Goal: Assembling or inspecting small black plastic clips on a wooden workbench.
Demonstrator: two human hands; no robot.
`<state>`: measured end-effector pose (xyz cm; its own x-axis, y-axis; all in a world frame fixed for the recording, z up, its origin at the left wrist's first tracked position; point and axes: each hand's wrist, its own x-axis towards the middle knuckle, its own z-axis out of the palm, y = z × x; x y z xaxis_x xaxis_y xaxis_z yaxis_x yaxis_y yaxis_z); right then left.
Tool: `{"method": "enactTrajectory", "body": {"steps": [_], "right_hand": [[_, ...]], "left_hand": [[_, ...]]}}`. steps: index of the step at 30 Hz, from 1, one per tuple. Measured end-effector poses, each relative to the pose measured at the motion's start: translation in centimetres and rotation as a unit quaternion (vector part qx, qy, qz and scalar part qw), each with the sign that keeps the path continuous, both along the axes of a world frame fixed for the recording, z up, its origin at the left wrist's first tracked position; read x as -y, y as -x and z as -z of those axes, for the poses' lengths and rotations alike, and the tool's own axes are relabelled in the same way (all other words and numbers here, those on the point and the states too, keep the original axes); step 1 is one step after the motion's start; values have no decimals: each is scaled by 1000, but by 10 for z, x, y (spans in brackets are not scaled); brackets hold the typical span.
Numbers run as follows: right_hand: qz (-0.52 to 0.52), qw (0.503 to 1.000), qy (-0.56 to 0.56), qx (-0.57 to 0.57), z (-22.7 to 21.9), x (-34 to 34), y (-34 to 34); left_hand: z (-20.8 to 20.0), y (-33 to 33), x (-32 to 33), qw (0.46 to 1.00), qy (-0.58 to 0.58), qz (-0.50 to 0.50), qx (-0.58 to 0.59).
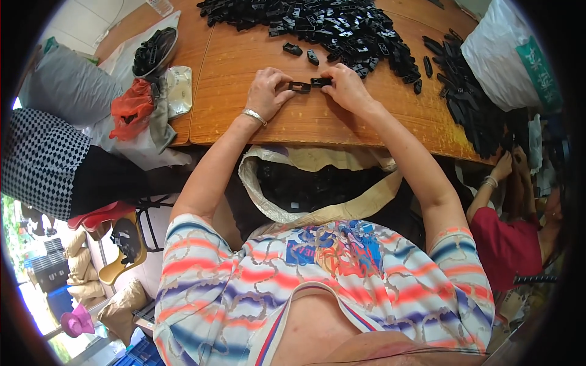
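Left hand pinches a black frame; right hand pinches a black piece. Misalignment could cause slipping.

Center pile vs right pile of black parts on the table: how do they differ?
Center pile has short, blocky parts; right pile has longer, slimmer ones. Center pile stops short of the near edge of the wooden table; right pile reaches it. Both are loose and black.

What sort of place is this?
Probably a workshop: a wooden table bears a large heap of small black parts, an open sack is at its edge, and another person is nearby.
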<state>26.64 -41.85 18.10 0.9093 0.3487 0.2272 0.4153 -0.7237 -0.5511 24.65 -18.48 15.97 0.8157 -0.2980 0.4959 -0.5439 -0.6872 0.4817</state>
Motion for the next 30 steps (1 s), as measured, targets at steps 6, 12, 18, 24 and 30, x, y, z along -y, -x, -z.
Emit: {"method": "enactTrajectory", "body": {"steps": [6, 12, 18, 24, 30], "right_hand": [[-19, 997, -55, 56, -11, -17, 15], [-47, 998, 24, 37, -19, -37, 18], [-66, 996, 62, 24, -20, -41, 15], [-64, 997, 24, 43, -9, -36, 16], [-117, 993, 7, 12, -8, -13, 55]], "left_hand": [[0, -1, 1, 1000, -10, 3, 6], [2, -1, 2, 1000, 2, -8, -8], [1, -6, -2, 998, 30, 4, -52], [-13, -18, 14, 973, -35, -90, -208], [-21, -23, 8, 949, 3, 43, -313]]}}
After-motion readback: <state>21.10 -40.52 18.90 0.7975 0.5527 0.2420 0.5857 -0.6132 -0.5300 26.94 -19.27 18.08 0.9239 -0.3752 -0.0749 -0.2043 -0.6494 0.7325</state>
